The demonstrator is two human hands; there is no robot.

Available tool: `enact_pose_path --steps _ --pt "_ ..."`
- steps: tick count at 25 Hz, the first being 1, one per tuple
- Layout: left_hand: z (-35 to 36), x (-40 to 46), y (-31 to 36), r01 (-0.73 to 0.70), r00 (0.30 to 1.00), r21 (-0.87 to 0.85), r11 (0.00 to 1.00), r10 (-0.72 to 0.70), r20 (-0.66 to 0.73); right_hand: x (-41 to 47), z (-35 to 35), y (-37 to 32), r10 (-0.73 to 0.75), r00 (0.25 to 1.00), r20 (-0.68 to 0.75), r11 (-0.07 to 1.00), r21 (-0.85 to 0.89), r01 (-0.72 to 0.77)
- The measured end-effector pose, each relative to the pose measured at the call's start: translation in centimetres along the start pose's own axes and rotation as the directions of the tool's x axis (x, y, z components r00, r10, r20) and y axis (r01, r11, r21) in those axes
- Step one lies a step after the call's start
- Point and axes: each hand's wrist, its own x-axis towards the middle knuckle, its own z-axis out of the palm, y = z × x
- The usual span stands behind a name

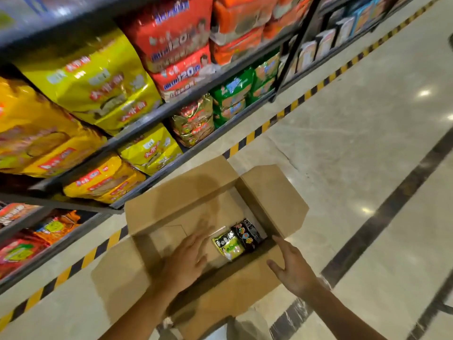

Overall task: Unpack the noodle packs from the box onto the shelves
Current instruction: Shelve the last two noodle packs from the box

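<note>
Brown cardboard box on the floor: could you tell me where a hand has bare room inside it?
Inside the brown cardboard box, the bare bottom between the far wall and the green and black noodle packs is free; the left hand hovers there. Only the right corner is occupied. The right hand is at the near-right rim.

An open cardboard box [186,192] sits on the pale floor [367,143] beside dark shelves [157,111] stacked with yellow, red, orange and green bags. Inside the box, at its right end, lie two noodle packs — a green pack [228,244] touching a black pack [247,233]. The left hand [188,261] reaches into the box, fingers spread, just beside the green pack. The right hand [293,265] hovers open over the box's near right corner.
</note>
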Motion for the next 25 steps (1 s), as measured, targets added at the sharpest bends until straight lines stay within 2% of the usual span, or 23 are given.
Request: enact_pose_path --steps 4,7,13,17,21,24,25 --pt "9.4 6.8 -6.1 0.116 0.991 -0.06 0.991 -0.111 0.078 9.2 6.9 5.9 0.015 0.998 0.057 0.999 -0.046 -0.013" --pt "15.1 10.9 -9.5 0.17 0.984 -0.11 0.979 -0.164 0.065 14.5 11.5 9.3 0.003 0.992 0.128 0.993 -0.12 0.013" --pt "23.6 15.6 -14.8 0.191 0.978 -0.152 0.97 -0.174 0.114 24.1 19.2 12.7 -0.014 0.992 0.125 0.991 -0.13 0.03" --pt "26.7 16.4 -17.8 0.197 0.976 -0.169 0.966 -0.177 0.126 30.0 25.0 14.3 0.124 0.978 0.166 0.977 -0.195 -0.09" --pt "28.5 17.0 -20.0 0.136 0.985 -0.097 0.986 -0.124 0.122 33.1 28.5 15.7 0.304 0.934 0.185 0.931 -0.266 -0.25" --pt "29.3 17.5 -20.7 0.169 0.977 -0.115 0.979 -0.151 0.148 33.2 29.3 16.1 0.312 0.935 0.167 0.87 -0.447 -0.21" --pt "29.4 17.6 -20.7 0.191 0.972 -0.129 0.973 -0.169 0.165 33.2 28.8 16.1 0.306 0.938 0.166 0.871 -0.447 -0.205"
